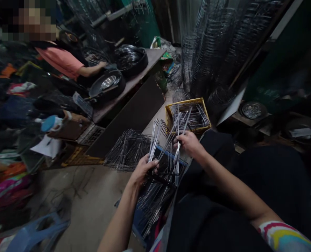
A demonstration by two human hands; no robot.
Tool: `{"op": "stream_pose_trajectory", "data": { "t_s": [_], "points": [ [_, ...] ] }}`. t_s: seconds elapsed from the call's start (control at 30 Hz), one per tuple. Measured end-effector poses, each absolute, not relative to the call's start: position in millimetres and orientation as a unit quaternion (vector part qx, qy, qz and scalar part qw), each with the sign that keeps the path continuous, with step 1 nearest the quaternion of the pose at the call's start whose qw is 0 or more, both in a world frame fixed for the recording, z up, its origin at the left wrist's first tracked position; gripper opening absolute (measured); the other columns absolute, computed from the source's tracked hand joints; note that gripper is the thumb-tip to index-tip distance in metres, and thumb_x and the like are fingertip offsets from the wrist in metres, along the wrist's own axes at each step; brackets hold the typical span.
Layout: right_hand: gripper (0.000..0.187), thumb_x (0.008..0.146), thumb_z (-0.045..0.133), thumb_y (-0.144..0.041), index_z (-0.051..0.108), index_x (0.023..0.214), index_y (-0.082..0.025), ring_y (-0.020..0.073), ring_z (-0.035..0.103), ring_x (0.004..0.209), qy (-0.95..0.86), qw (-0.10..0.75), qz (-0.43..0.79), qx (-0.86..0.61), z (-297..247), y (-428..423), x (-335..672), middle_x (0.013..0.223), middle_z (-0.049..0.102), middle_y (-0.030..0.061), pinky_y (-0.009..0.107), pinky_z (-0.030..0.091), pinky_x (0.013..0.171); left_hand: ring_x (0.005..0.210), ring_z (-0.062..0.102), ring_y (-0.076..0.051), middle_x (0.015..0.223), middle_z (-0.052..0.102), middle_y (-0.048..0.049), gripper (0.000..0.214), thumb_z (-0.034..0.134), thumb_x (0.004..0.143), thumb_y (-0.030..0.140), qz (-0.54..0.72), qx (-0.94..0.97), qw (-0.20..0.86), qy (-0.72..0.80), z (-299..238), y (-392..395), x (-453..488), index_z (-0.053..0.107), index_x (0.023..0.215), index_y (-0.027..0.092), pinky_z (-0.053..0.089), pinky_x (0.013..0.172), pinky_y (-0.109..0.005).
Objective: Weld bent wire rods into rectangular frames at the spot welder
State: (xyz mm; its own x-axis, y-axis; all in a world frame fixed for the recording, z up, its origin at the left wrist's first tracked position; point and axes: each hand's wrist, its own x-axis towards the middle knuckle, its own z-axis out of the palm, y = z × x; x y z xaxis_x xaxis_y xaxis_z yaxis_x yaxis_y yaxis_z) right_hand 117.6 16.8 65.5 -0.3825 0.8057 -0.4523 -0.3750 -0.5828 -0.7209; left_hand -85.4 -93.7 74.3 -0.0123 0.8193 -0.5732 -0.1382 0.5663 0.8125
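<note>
A bundle of thin metal rods [153, 141] stands up out of my left hand [144, 168], whose fingers are wrapped round its lower end. My right hand [187, 141] pinches a few more metal rods [183, 126] that cross each other at an angle. Beneath both hands, many loose rods [151, 206] lie in a blue container [139, 224], partly hidden by my hands and a dark frame-like piece. Just beyond my right hand, a yellow crate [205, 105] holds a pile of similar bent rods.
Bent wire frames [129, 148] are heaped on the floor left of my hands. A co-worker in a pink sleeve [62, 61] reaches over a table [155, 55] bearing black basins. Wire coils [210, 52] stand stacked behind the crate. A blue plastic stool [37, 232] is at lower left.
</note>
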Motion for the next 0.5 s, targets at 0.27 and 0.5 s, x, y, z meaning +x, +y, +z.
{"op": "stream_pose_trajectory", "data": {
  "t_s": [0.27,0.5],
  "points": [
    [0.021,0.07,0.069,-0.021,0.048,0.07,-0.017,0.0041,0.044,0.036,-0.182,0.428,0.778,-0.423,58,56,174,0.052,0.051,-0.0063,0.014,0.033,0.031,0.051,0.048,-0.008,0.063,0.057,0.0039,0.032,0.073,0.074,0.031,0.364,0.34,0.643,0.582,72,-80,-64,0.046,0.083,0.018,0.038,0.045,-0.017],
    [0.023,0.064,0.069,-0.021,0.046,0.061,-0.019,0.0045,0.036,0.029,-0.251,0.381,0.744,-0.488,46,71,212,0.042,0.046,-0.0062,0.016,0.028,0.027,0.053,0.049,-0.008,0.063,0.057,0.0033,0.03,0.073,0.073,0.032,0.356,0.349,0.636,0.589,74,-79,-50,0.048,0.084,0.018,0.038,0.047,-0.017]
  ]
}}
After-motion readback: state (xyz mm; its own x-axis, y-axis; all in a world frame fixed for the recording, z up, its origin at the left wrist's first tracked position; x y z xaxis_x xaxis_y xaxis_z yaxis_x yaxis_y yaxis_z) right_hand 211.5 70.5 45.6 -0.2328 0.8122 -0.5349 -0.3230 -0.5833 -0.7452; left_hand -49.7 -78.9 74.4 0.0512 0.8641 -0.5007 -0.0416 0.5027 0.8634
